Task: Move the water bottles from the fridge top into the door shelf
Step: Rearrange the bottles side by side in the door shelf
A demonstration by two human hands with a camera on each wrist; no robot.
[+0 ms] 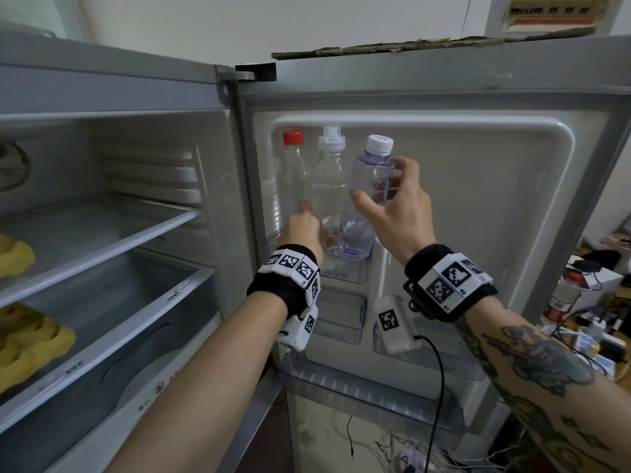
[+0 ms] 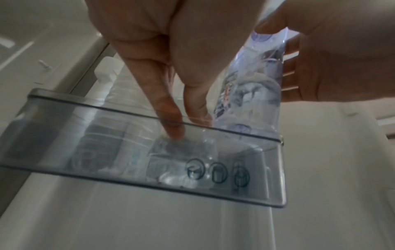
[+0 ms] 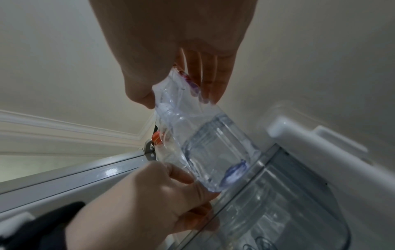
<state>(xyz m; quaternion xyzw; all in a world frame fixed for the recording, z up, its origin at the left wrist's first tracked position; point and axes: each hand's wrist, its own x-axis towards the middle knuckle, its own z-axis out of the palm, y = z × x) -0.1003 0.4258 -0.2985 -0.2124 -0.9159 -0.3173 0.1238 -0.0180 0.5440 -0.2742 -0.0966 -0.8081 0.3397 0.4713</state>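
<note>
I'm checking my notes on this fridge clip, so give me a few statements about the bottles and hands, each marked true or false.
1. The right hand grips the purple-tinted bottle. True.
2. Three bottles stand at the door shelf. True.
3. The leftmost bottle has a blue cap. False: the leftmost bottle has a red cap.
4. The fridge door is closed. False: it stands open, showing the inner shelves.
5. The left hand holds a bottle by its cap. False: it reaches low, by the bases of the bottles, near the middle bottle.
</note>
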